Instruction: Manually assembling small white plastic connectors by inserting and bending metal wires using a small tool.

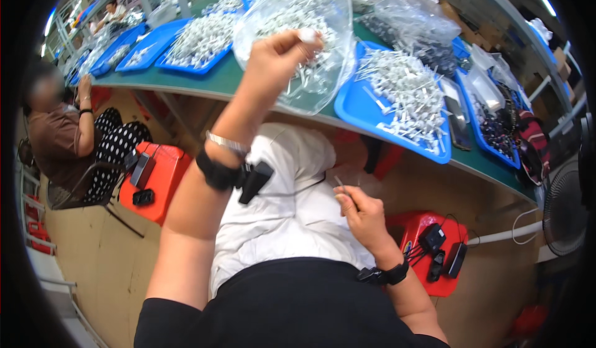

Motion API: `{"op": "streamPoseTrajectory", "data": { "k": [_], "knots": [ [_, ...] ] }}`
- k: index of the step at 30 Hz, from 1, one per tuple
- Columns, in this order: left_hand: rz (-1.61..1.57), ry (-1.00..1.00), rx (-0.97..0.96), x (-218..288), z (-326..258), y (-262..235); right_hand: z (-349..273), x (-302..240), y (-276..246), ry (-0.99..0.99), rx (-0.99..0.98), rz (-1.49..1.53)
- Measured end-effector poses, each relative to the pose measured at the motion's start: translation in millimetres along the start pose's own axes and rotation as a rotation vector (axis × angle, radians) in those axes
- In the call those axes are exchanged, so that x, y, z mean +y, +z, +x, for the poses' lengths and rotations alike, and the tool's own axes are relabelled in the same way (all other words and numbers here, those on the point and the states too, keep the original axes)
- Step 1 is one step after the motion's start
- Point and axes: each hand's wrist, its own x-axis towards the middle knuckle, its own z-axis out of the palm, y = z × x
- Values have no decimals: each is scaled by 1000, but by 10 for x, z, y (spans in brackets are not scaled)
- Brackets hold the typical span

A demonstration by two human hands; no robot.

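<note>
Seen from above, looking down past a white and black top toward a long green counter (223, 82) that curves across the upper half. Left hand (273, 59) raised high, closed around the gathered edge of a clear plastic bag (323, 44) full of small white parts, lifted over the counter's near edge. Right hand (360, 214) low by the lap, fingers pinched shut on a thin pale stick-like piece (339, 183); too small to tell what kind. Silver bracelet and black band on the left wrist, black band on the right. Just right of the bag, a blue tray (360, 109) heaped with white parts; more blue trays (155, 44) of the same to the left. Below the counter, red stools at left (162, 183) and right (434, 267) carrying small black devices. At far left, another person seated in a polka-dot skirt. At the right edge, a standing fan (568, 208).
</note>
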Motion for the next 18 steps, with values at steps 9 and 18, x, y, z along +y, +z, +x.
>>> {"op": "streamPoseTrajectory", "data": {
  "k": [9,18],
  "knots": [
    [538,186,-338,-499,366,679,17,66,-68,-36,25,-40],
    [920,242,-749,-753,367,1240,51,49,-90,-131,27,-66]
  ]
}}
